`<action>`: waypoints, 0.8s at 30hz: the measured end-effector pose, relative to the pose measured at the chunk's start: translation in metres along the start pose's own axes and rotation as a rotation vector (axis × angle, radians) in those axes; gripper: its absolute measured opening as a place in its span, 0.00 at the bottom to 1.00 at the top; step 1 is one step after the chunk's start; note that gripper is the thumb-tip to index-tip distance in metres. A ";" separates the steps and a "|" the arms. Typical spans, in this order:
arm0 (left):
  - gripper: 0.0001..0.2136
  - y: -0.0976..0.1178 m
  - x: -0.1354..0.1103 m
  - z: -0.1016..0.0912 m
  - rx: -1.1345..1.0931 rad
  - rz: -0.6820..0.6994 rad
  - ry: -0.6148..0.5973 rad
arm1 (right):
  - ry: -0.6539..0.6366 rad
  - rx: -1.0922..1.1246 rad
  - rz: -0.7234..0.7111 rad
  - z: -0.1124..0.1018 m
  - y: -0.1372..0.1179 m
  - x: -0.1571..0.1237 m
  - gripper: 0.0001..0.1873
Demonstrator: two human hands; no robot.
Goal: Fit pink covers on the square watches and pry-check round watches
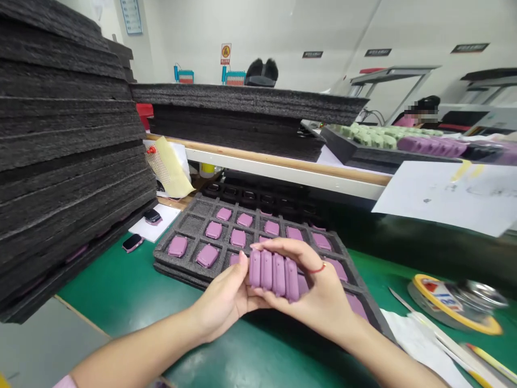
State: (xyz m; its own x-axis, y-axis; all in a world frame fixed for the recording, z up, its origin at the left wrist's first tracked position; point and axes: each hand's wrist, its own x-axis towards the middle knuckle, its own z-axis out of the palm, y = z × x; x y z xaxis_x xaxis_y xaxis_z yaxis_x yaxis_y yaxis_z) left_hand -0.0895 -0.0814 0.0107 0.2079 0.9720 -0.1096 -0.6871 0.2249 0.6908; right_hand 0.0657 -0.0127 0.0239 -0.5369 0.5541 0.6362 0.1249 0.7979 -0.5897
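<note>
Holding a row of purple plastic casings (273, 274) pressed side by side, the person's two hands meet just above the near part of a black foam tray (189, 214). The left hand (224, 297) cups the row from below, its thumb braced against the leftmost casing. The right hand (323, 293) grasps the other end, with fingers curled over the top and a red thread around one finger. More purple casings lie one to a compartment in the tray, which rests on a green mat (121, 293). To the left rises a tall stack of dark foam sheets (60, 140), and near its foot two small smartwatch bodies (152, 216) lie apart, one on white paper. At the right edge sits a yellow-rimmed tape roll (456, 302).
</note>
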 end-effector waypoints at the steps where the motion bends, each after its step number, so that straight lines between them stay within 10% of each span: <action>1: 0.25 -0.001 -0.002 0.000 0.017 -0.008 -0.018 | 0.014 0.028 -0.006 0.003 -0.001 -0.007 0.33; 24: 0.18 -0.004 -0.001 -0.002 0.111 -0.067 -0.127 | 0.042 0.186 -0.058 0.005 -0.001 -0.025 0.47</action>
State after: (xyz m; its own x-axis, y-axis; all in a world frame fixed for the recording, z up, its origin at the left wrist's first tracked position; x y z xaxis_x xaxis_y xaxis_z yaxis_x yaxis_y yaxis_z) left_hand -0.0883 -0.0826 0.0064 0.3421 0.9369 -0.0715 -0.5889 0.2731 0.7607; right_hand 0.0748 -0.0285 0.0059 -0.5033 0.5207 0.6896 -0.0637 0.7735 -0.6306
